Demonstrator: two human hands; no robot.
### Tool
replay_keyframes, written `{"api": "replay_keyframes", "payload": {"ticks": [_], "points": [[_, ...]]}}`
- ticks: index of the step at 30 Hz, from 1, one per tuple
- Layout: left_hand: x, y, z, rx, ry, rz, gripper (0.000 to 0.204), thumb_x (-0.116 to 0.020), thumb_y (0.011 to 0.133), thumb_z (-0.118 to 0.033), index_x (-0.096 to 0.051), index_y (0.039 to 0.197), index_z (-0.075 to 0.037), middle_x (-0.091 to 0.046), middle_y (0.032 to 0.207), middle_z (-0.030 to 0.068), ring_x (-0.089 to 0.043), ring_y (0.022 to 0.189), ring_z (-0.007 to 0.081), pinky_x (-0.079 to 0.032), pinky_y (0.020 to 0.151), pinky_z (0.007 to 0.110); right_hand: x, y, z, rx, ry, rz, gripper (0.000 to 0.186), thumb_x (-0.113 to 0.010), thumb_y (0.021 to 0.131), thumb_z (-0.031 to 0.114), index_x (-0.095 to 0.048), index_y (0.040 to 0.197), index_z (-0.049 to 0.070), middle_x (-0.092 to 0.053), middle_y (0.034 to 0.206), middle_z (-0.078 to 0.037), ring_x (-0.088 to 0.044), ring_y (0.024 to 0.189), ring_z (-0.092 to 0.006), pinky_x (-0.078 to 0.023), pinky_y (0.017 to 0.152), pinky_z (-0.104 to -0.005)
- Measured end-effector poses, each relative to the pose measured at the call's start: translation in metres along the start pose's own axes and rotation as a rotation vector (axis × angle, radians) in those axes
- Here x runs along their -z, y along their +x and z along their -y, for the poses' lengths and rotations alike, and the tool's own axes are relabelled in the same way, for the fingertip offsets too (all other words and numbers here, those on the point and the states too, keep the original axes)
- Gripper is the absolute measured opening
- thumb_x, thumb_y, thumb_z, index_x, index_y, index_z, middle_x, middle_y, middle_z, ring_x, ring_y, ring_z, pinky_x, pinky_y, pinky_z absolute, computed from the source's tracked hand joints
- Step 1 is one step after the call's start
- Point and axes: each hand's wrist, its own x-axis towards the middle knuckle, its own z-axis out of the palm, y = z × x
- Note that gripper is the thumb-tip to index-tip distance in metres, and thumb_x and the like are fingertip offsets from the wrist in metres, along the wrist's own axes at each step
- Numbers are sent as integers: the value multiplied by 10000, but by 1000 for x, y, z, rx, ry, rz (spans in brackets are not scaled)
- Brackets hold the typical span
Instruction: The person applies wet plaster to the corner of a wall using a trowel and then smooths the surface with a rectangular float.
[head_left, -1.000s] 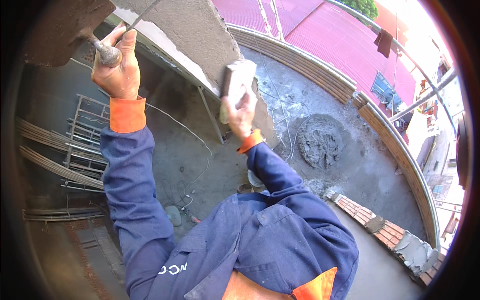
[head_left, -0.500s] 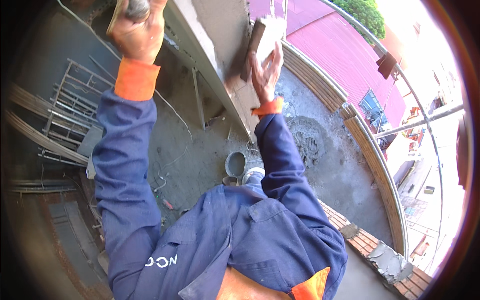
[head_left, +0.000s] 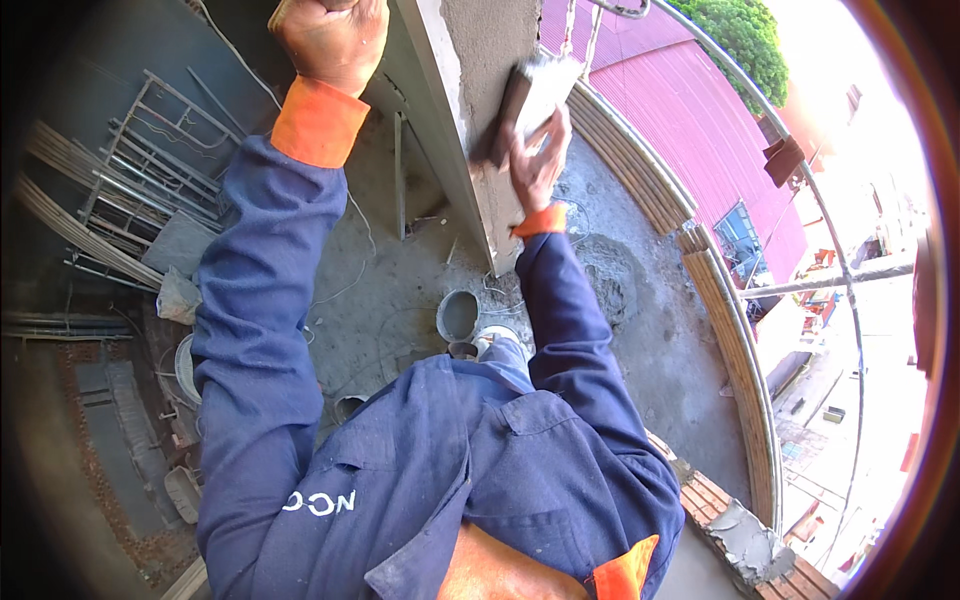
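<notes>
My left hand (head_left: 335,45) is a closed fist at the top edge, left of the plastered column. What it grips is mostly cut off by the picture's edge. With my right hand (head_left: 540,155) I hold a rectangular plastering float (head_left: 550,88), pale on one side and dark brown on the other. The float is blurred and lies against the right part of the column's grey-brown plaster (head_left: 490,45). My fingers rest along its pale side. A long straight grey board (head_left: 440,90) runs down the column's left edge.
Buckets (head_left: 460,316) stand on the wet grey floor below the column, near my foot. A mortar heap (head_left: 612,275) lies to the right. Bundled poles (head_left: 735,350) line the outer edge. Metal scaffold frames (head_left: 150,165) lean at left; a brick wall (head_left: 705,495) is lower right.
The view has shifted, and my left hand sits further right and higher in it. My right hand and the float are slightly lower along the column.
</notes>
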Motion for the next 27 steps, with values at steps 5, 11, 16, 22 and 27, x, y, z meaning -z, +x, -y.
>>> {"api": "replay_keyframes", "payload": {"ticks": [5,11,16,22,27], "points": [[-8,0,3,-121,-115,-42,324,-785,856,-73,-667,1142,27,-681,1183,152,-677,1020,214,-565,883,338,-14,14,52,295,-65,-4,764,-832,751,325,-507,1390,60,-530,1319,-247,-489,1223,-410,-398,1033,-487],[-7,-4,1,-77,-82,16,354,-760,868,-37,-634,1190,37,-628,1293,189,-652,1105,250,-561,917,357,8,-57,-30,75,-37,97,781,-851,739,293,-475,1381,56,-546,1310,-206,-513,1231,-383,-422,1038,-474],[-1,-11,9,-16,-194,-26,369,-764,859,-16,-629,1195,51,-633,1293,178,-654,1094,234,-551,917,338,-9,20,53,178,-51,25,738,-838,765,323,-512,1359,30,-550,1282,-242,-518,1202,-406,-418,1026,-472],[-6,-7,-1,2,-63,2,383,-778,849,-23,-637,1197,52,-673,1214,153,-664,1036,194,-547,905,320,20,-91,-61,-49,-82,125,726,-865,702,309,-549,1317,87,-586,1239,-184,-561,1157,-358,-450,1004,-458],[-5,-9,-1,-10,-27,-30,354,-783,853,-47,-663,1172,48,-687,1176,125,-658,1031,181,-536,921,320,107,-100,-103,-267,-239,12,806,-848,729,337,-475,1379,41,-584,1277,-175,-601,1130,-315,-477,974,-415]]}}
